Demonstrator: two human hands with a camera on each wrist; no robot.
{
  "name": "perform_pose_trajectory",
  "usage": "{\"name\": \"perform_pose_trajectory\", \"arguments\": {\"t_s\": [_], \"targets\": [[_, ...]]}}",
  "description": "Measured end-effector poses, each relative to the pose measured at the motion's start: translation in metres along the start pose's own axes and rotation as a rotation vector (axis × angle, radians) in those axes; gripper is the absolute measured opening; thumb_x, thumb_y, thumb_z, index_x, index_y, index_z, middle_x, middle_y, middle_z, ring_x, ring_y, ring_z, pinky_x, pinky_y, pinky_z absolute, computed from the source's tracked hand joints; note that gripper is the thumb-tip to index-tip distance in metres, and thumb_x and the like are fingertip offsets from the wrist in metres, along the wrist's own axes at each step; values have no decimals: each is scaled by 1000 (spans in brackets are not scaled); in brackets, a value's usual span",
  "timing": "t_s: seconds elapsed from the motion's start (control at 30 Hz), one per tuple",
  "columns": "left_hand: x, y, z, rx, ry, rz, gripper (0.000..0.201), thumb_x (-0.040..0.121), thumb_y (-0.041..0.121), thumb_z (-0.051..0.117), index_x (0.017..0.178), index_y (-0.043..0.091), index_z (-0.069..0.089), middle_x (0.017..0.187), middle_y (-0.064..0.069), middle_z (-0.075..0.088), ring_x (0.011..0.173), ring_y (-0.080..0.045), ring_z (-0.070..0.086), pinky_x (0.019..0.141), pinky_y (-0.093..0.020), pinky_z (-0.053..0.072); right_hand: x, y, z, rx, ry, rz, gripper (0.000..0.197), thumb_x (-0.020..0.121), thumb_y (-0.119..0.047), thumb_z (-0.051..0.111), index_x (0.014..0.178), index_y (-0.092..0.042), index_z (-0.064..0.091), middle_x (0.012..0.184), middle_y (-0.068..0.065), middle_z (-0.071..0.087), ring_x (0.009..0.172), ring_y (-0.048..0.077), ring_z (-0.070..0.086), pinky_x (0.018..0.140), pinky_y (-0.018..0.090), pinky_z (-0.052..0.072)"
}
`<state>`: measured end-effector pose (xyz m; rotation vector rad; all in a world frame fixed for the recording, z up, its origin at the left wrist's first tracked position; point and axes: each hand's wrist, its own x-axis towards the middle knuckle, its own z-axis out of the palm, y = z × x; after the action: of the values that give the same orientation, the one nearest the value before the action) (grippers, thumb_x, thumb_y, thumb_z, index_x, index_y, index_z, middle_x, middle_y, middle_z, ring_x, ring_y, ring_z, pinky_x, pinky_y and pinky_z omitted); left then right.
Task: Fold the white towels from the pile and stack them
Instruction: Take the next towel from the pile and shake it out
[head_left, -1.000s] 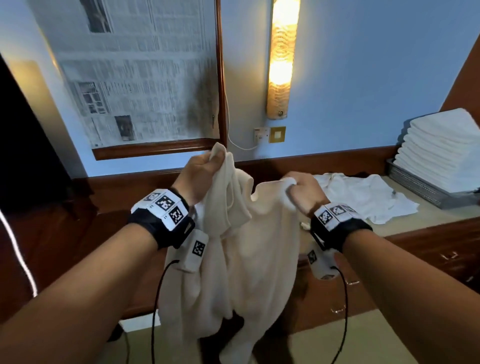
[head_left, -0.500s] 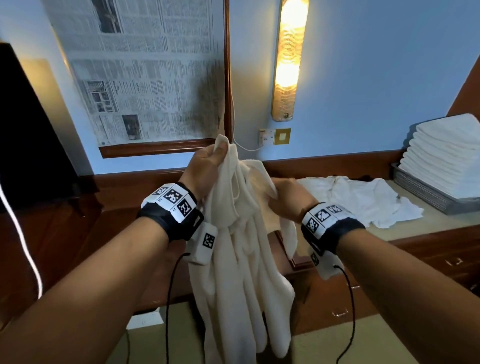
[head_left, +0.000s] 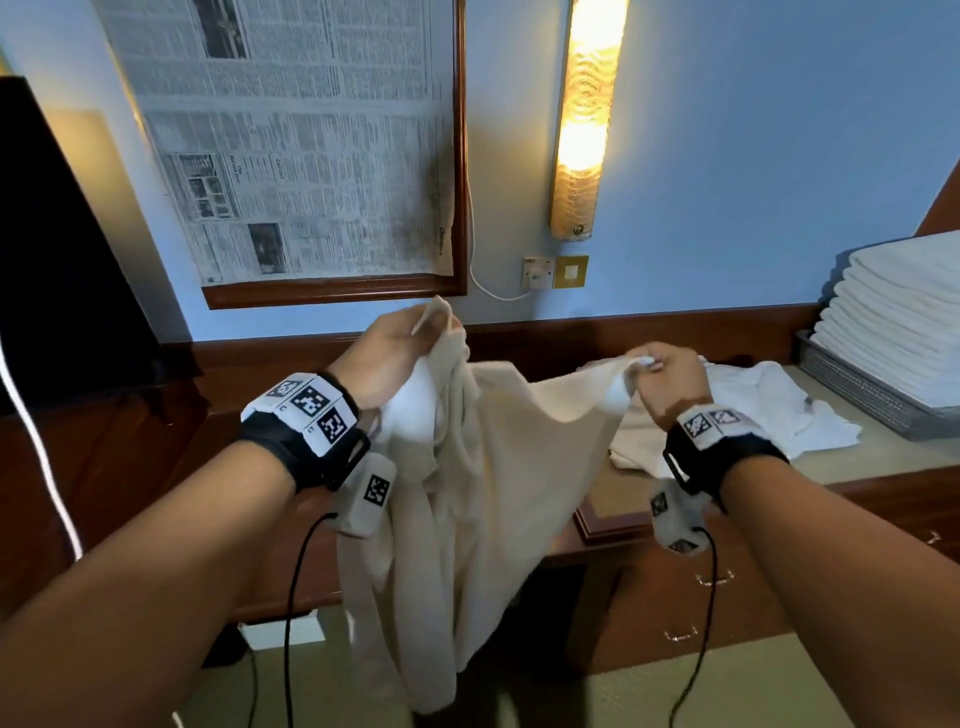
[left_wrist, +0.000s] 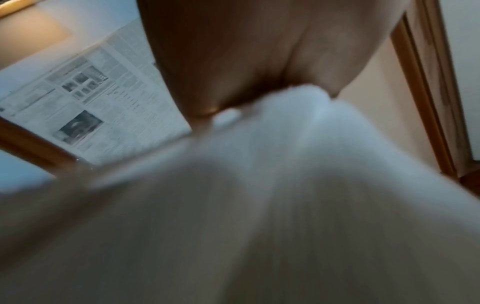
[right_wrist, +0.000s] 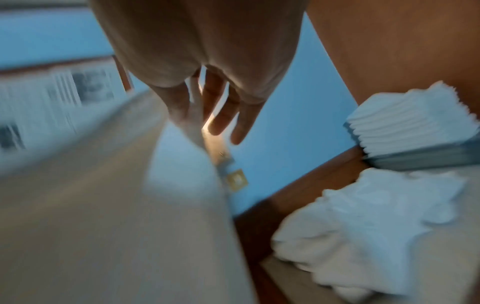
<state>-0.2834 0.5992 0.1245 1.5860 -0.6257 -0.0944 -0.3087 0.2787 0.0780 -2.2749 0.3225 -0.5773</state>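
Towel (head_left: 483, 467) held up in the air in front of the wooden counter (head_left: 883, 467), cream-white, most of it hanging below both hands. Left hand (head_left: 395, 353) fingers curled round one top corner, corner tip poking above the fist; left wrist view shows cloth bunched right under the palm. Right hand (head_left: 665, 374) pinches the other top corner between thumb and forefinger; remaining fingers (right_wrist: 223, 115) look loosely extended in the right wrist view, blurred. Top edge sags between the two grips. Unfolded pile (head_left: 769, 410) lies on the counter just behind the right hand. Folded stack (head_left: 904, 312) sits in a grey tray (head_left: 862, 400) at the counter's right end.
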Motion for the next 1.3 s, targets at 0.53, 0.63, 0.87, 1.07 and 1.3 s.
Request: {"name": "perform_pose_trajectory", "arguments": {"t_s": [0.53,0.63,0.87,1.07,1.3], "targets": [[-8,81,-52,263,210,269,7,81,27,78,87,29,80,89,10,77,89,-4,70,85,-24,54,-29,-222,-21,421,-295,-614,16,83,-18,79,85,-2,77,81,20,72,64,18,62,59,30,53],[-8,96,-48,179,283,325,8,80,23,74,81,28,81,84,5,77,82,-11,71,80,-31,58,-27,-244,-33,387,-336,-707,17,86,-18,76,88,-2,78,85,20,73,70,16,61,65,36,53],[-1,120,-38,13,246,363,4,78,26,78,75,23,79,79,-1,72,78,-19,64,81,-41,51,-27,-267,-50,432,-412,-797,14,93,-17,67,95,-9,79,82,1,75,74,9,64,69,24,53],[4,124,-38,-120,146,359,32,68,47,87,80,19,78,93,-23,58,91,-35,49,86,-51,40,-27,-270,-54,462,-439,-788,11,93,-17,66,95,-15,77,82,-9,74,79,6,65,69,20,52],[7,125,-41,-135,124,285,41,62,46,81,77,15,58,85,2,69,84,-18,66,71,-30,56,-31,-269,-36,609,-617,-686,24,90,-33,60,104,-17,71,107,6,69,106,28,65,89,47,57]]}}
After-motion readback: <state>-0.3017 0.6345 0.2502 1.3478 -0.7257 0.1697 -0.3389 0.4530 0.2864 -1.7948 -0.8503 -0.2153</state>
